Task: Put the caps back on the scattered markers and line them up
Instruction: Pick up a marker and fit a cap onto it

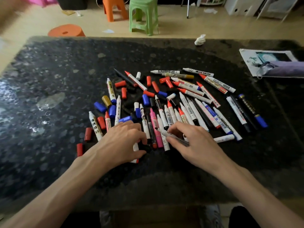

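At the right edge of the dark speckled worktop, a purple pouch on a printed sheet; contents hidden. Near the far edge, a crumpled white tissue.

Heaped loose around the middle of the worktop, nearer the front: markers, most uncapped, crossing and overlapping at all angles. Mostly white barrels with printed labels, tips red, white or black; among them a pink marker, just beyond the gap between the two hands. Mixed in and strewn to the left: loose caps, such as a red cap, a blue cap and a gold cap. Set off to the right, roughly side by side, a few more markers, one with a blue end.

Left hand palm down at the near edge of the heap, fingers curled, index and thumb pinching what looks like a black cap, low against the worktop. Right hand just beside it, fingers curled narrow around an uncapped marker with a dark tip, tip aimed left toward the other hand. Tip and cap near each other, apart.

Beyond the worktop, on the floor: a green stool and an orange stool.
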A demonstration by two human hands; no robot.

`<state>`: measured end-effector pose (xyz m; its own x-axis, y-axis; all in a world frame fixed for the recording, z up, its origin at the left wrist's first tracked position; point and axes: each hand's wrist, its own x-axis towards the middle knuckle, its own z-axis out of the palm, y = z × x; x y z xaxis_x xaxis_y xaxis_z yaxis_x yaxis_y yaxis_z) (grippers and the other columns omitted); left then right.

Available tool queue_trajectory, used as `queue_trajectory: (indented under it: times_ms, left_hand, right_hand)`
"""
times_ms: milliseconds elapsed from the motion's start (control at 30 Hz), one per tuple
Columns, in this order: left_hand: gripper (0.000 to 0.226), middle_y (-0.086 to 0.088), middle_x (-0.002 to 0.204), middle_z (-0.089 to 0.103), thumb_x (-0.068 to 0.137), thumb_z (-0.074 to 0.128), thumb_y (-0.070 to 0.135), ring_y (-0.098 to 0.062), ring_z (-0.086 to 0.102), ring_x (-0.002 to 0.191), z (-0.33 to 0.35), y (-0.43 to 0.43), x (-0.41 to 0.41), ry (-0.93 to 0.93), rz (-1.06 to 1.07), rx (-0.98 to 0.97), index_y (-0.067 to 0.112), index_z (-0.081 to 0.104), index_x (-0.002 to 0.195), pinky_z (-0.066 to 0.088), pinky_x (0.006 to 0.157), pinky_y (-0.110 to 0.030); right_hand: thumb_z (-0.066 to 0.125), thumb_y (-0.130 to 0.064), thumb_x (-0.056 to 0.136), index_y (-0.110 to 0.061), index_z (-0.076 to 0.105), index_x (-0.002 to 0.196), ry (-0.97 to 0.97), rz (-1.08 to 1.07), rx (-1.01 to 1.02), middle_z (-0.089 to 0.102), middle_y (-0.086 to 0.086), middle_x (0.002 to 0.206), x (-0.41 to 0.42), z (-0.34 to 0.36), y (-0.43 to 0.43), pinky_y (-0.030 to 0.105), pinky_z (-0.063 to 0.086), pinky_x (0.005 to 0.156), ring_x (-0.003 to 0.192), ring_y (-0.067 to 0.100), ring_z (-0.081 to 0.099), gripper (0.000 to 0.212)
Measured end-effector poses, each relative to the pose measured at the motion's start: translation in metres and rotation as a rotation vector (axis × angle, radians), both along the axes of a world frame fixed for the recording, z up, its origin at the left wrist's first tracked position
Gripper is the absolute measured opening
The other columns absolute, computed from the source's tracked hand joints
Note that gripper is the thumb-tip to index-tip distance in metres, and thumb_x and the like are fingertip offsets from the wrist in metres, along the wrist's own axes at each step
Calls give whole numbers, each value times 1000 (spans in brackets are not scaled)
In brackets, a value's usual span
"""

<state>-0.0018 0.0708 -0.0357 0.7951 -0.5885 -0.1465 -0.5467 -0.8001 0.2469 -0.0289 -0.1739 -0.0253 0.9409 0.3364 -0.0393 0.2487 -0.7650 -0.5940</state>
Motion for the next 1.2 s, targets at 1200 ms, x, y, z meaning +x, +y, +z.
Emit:
queue_trajectory:
  times_ms: [1200]
  left_hand:
    - [27,6,86,67,87,72,37,-11,58,72,31,-27,13,566,616,-1017,18,69,106,49,67,-27]
  right_hand:
    - [60,-41,102,-29,68,126,-250,-147,104,59,-16,111,2,7,-24,23,54,87,103,2,61,28]
